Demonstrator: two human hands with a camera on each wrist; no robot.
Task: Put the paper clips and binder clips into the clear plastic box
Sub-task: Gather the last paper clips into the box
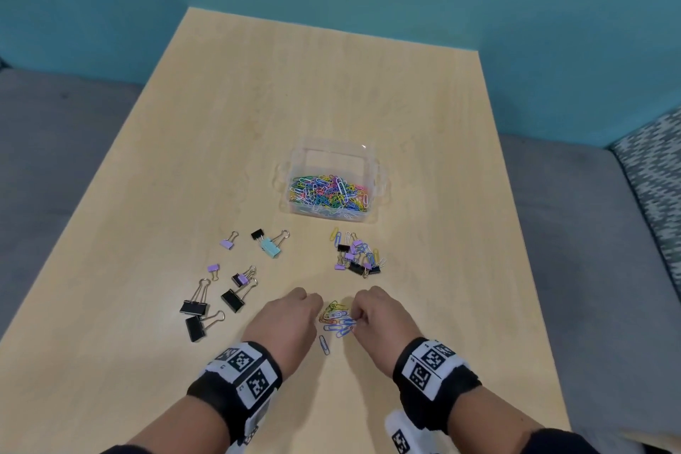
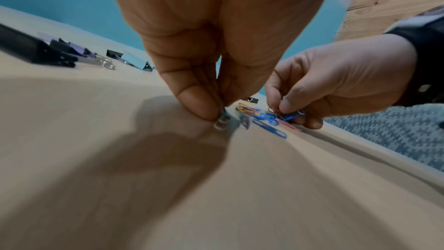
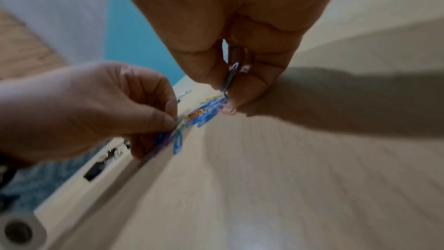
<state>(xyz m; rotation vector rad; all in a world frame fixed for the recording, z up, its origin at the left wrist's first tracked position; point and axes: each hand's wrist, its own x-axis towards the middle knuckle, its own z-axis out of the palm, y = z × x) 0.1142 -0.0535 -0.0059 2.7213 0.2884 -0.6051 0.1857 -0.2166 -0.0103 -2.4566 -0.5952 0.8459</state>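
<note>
From the head view, both hands sit low on the wooden table (image 1: 154, 166), the left hand (image 1: 285, 321) and right hand (image 1: 379, 317) curled either side of a small heap of paper clips (image 1: 337, 319), with the clear plastic box (image 1: 331, 181) farther back already holding many clips and binder clips (image 1: 228, 291) scattered to the left. The left wrist view shows the left hand's fingertips (image 2: 204, 109) pinching a pale clip (image 2: 222, 122) against the table — the other hand nips blue clips just beside it. The right wrist view, blurred, shows the right hand's fingers (image 3: 247, 90) pinching a clip (image 3: 230, 77) upright above the heap.
</note>
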